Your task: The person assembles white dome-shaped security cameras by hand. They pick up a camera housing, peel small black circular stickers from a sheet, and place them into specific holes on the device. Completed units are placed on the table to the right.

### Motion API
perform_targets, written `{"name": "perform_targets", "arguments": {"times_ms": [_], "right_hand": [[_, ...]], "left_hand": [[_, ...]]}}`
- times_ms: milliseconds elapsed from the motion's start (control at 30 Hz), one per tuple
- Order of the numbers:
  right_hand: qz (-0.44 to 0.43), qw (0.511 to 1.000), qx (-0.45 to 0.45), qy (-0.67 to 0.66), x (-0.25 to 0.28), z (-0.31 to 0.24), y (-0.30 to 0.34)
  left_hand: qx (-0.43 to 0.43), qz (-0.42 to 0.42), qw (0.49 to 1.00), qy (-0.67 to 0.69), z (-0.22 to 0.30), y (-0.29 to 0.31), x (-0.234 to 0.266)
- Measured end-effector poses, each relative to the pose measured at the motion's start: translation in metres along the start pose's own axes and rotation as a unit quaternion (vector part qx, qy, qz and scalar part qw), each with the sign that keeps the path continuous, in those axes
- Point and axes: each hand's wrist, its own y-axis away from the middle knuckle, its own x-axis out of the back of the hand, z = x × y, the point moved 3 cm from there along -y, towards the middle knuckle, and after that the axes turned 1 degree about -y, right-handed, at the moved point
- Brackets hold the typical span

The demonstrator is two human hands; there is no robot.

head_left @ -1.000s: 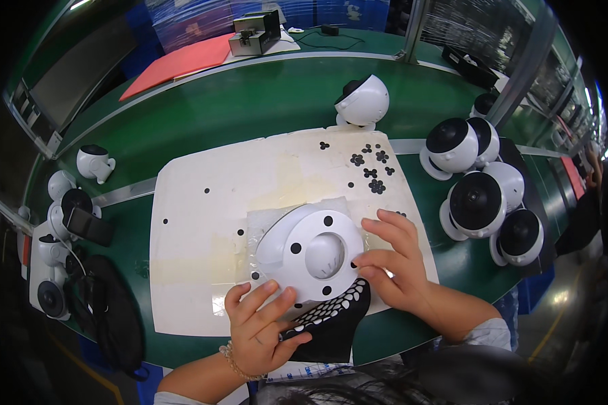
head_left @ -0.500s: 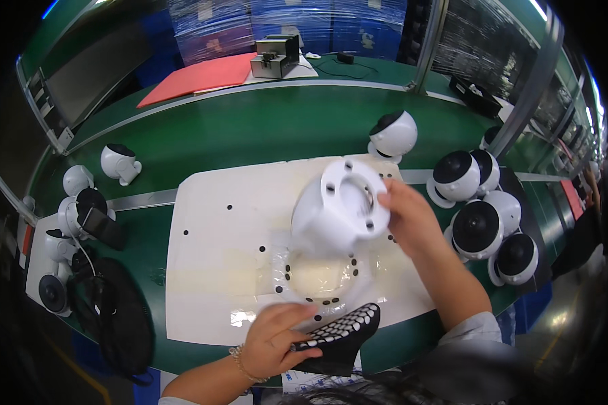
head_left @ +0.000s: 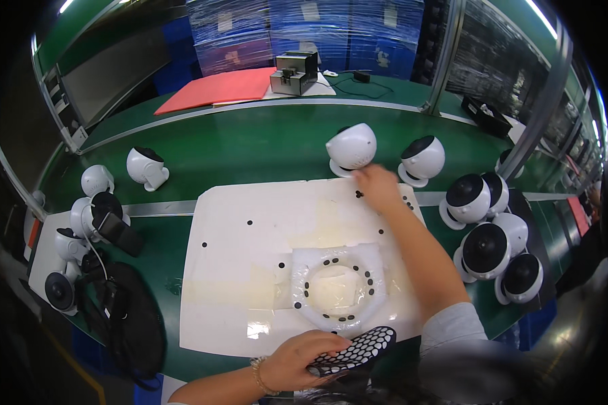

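Note:
My right hand (head_left: 377, 186) reaches to the far edge of the white board (head_left: 233, 277). Its fingers close on the base of a white ball-shaped camera (head_left: 352, 146), which stands upright on the green bench. Close in front of me, my left hand (head_left: 297, 360) grips a bent black sheet (head_left: 359, 351) covered with rows of white spots. A white padded ring (head_left: 302, 260), with small black dots around its opening, lies taped on the board. A second ball-shaped camera (head_left: 423, 159) with a black front stands to the right of the held one.
Several white cameras (head_left: 486, 251) cluster at the right, and more (head_left: 146, 169) stand at the left beside a black bag (head_left: 138, 310) and cable. Across the bench runs a metal rail (head_left: 250, 106). Behind it sit a red sheet (head_left: 216, 89) and a metal box (head_left: 294, 73).
My right hand has carried the white camera from above the padded ring to the far side and set it upright on the bench. The left hand still holds the spotted sheet, now tilted flatter.

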Motion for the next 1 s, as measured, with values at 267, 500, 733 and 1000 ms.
{"name": "perform_targets", "arguments": {"times_ms": [267, 500, 733, 1000], "right_hand": [[0.216, 0.967, -0.049, 0.123, 0.036, 0.105, 0.003], [0.186, 0.963, 0.070, -0.182, 0.133, 0.002, 0.100], [-0.136, 0.786, 0.038, -0.601, 0.137, -0.053, 0.157], [0.027, 0.898, 0.214, -0.383, 0.129, -0.051, 0.182]], "left_hand": [[-0.058, -0.065, 0.995, -0.038, 0.004, -0.006, 0.001], [-0.069, -0.049, 0.996, -0.034, 0.007, -0.003, 0.002], [-0.019, 0.013, 1.000, -0.009, 0.019, -0.005, 0.012], [0.063, 0.119, 0.990, 0.029, 0.015, -0.002, 0.020]]}}
